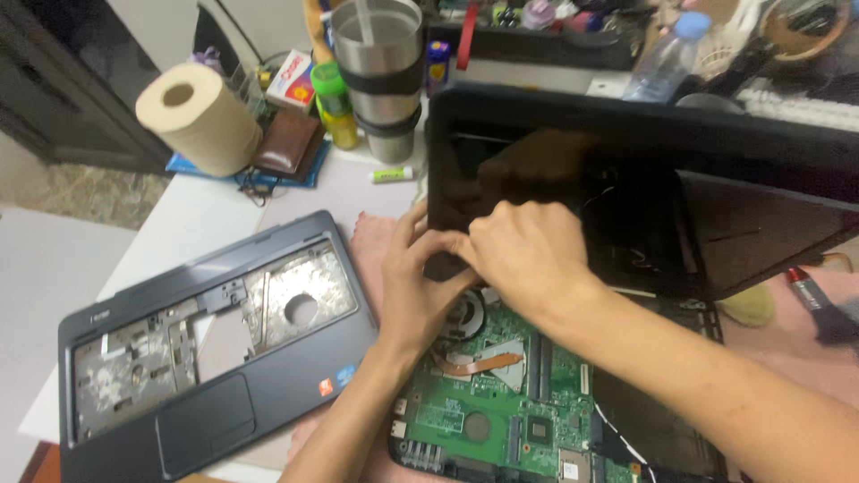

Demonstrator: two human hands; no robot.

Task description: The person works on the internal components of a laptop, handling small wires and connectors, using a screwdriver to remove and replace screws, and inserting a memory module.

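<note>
left hand (413,284), right hand (528,255), touching, fingers curled

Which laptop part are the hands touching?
The black screen, standing up at the back. Both the left hand and right hand pinch its lower left corner. The grey keyboard frame lies flat, alone; the green board sits beneath the wrists.

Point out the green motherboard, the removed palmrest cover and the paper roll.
green motherboard (501,416): head view, centre of the board.
palmrest cover (277,385): head view, dark front strip.
paper roll (210,121): head view, its side.
</note>
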